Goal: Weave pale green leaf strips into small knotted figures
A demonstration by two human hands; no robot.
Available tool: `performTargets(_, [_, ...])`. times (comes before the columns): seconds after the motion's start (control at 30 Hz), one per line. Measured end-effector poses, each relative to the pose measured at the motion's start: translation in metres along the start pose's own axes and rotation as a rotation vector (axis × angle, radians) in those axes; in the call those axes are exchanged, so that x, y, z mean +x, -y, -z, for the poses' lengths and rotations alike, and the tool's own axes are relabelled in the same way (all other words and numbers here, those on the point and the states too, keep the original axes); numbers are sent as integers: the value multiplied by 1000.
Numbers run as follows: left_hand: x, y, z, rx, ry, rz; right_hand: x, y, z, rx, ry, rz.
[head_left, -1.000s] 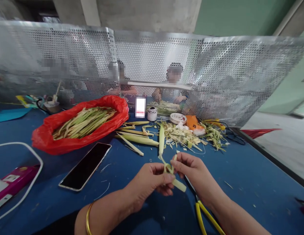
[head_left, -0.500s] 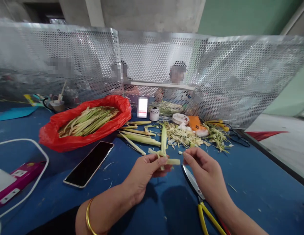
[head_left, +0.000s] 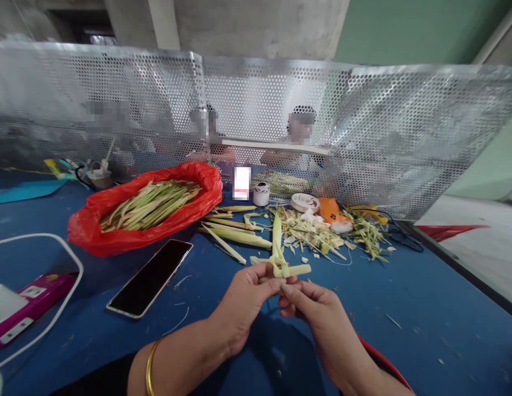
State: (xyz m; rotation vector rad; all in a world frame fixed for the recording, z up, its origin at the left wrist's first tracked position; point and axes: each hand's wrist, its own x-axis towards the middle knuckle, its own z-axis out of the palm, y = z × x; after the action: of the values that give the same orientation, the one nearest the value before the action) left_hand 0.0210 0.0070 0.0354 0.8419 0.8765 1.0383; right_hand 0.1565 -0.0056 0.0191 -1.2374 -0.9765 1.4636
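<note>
Pale green leaf strips [head_left: 284, 269], folded and crossed over one another into a small knot, are pinched in my left hand [head_left: 256, 297]. One strip stands up away from me and a short end sticks out to the right. My right hand [head_left: 311, 308] is closed at the lower edge of the knot, thumb and forefinger pinching it beside my left fingertips. Just beyond the hands, more long leaf pieces [head_left: 239, 235] lie loose on the blue table [head_left: 223, 374]. Under my right forearm a red curved edge [head_left: 382, 360] shows; the rest of it is hidden.
A red plastic bag [head_left: 115, 245] full of leaf strips sits to the left, behind a phone [head_left: 151, 279]. Leaf scraps [head_left: 314, 234], a tape roll [head_left: 304, 202] and an orange packet [head_left: 330, 212] lie at the back. A purple power strip [head_left: 33, 305] is at far left. People sit behind the perforated screen [head_left: 256, 99].
My right hand has moved left from above the yellow-handled scissors to the leaf knot, and its fingers now pinch it. The scissors are out of sight now. My left hand keeps its hold.
</note>
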Motion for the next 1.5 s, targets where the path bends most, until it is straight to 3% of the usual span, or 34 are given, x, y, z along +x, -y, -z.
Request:
performTargets(0.23, [1, 0, 3, -39, -48, 17, 0, -3, -2, 1, -9, 91])
performTargets(0.5, [0, 0, 0, 4, -45, -16, 2, -5, -2, 180, -26, -81])
performTargets(0.63, [-1, 0, -1, 11, -34, -38, 3, -5, -4, 196, -48, -86])
performTargets(1.0, [2, -4, 1, -73, -175, -20, -2, -13, -3, 20, 47, 135])
performTargets(1.3, [0, 1, 1, -16, -68, -23, -5, 3, -5, -130, 112, 165])
performTargets(1.5, [1, 2, 1, -61, -124, -20, -4, 0, -3, -257, 172, 249])
